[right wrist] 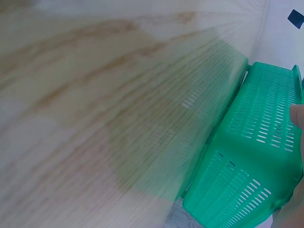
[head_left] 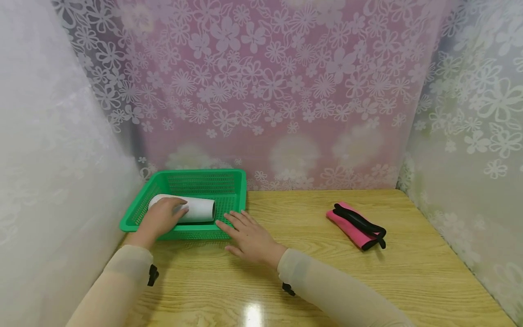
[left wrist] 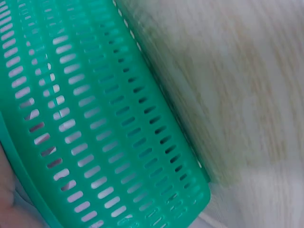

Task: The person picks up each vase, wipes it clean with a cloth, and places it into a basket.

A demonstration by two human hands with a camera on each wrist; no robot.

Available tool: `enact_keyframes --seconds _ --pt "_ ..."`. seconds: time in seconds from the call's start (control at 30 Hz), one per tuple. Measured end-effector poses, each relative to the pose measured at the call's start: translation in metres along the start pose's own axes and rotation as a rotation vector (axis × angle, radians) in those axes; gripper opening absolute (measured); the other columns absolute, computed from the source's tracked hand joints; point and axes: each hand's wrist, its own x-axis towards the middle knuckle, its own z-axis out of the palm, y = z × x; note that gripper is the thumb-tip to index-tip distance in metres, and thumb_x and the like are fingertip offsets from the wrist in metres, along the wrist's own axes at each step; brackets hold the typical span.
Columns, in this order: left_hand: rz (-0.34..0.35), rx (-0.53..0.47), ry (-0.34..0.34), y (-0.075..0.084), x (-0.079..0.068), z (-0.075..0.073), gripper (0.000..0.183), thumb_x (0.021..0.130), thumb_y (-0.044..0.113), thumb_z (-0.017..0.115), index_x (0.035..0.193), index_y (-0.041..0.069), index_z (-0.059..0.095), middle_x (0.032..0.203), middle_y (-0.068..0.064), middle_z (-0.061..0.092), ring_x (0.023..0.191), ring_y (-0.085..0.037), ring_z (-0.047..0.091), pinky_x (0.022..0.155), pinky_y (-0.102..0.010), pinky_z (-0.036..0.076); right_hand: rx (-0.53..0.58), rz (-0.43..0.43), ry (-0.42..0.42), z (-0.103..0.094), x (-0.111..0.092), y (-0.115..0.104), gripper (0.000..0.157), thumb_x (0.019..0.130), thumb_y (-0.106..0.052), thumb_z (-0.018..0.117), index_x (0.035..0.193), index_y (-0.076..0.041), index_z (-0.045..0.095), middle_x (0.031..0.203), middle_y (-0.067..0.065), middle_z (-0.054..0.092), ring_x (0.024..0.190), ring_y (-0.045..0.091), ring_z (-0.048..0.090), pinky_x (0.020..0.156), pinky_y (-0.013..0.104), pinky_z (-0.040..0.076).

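Note:
A white, slightly tapered cylinder with a dark hollow end lies on its side in a green plastic basket. My left hand reaches over the basket's front rim and holds the cylinder near its left end, fingers and thumb bent over it. In the left wrist view, the slotted basket wall hides the grip. My right hand is at the basket's front right corner, its fingers spread and fairly straight, fingertips right at the rim. Part of that hand shows beside the basket in the right wrist view.
On the right of the wooden table lies a pink item with a black, strap-like piece along it. Flower-patterned curtains close off the back and the sides. The basket stands close to the left curtain.

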Motion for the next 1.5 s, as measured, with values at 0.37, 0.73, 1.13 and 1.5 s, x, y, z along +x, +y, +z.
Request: enact_keyframes --seconds 0.37,0.73,1.13,1.5 --pt "-0.020 0.031 0.058 0.008 -0.010 0.004 0.036 0.101 0.028 0.061 0.126 0.003 0.068 0.128 -0.018 0.065 0.122 -0.043 0.055 0.101 -0.061 0.041 0.009 -0.002 -0.002 -0.001 0.000 -0.001 0.072 0.104 -0.053 0.045 0.162 -0.026 0.013 0.165 0.005 0.021 0.153 0.023 0.014 0.122 0.043 0.005" --pt "-0.026 0.003 0.077 0.010 -0.018 0.009 0.037 0.103 0.031 0.058 0.127 0.003 0.067 0.129 -0.019 0.064 0.124 -0.044 0.052 0.102 -0.061 0.040 0.021 0.005 -0.005 -0.001 0.000 -0.001 0.073 0.103 -0.051 0.048 0.162 -0.026 0.014 0.165 0.005 0.021 0.153 0.024 0.013 0.122 0.043 0.003" --pt "-0.030 -0.012 0.098 0.011 -0.023 0.014 0.036 0.103 0.030 0.058 0.126 0.004 0.067 0.128 -0.018 0.064 0.124 -0.044 0.052 0.101 -0.062 0.041 0.017 -0.003 0.005 -0.001 0.000 0.000 0.072 0.103 -0.051 0.047 0.162 -0.025 0.015 0.165 0.007 0.023 0.152 0.024 0.015 0.122 0.044 0.007" --pt "-0.010 -0.010 0.132 0.019 -0.024 0.018 0.037 0.103 0.031 0.058 0.125 0.004 0.068 0.128 -0.018 0.065 0.124 -0.043 0.053 0.101 -0.061 0.041 0.013 -0.001 0.000 -0.001 -0.001 0.000 0.072 0.103 -0.053 0.045 0.162 -0.025 0.015 0.165 0.006 0.023 0.152 0.024 0.015 0.122 0.043 0.004"
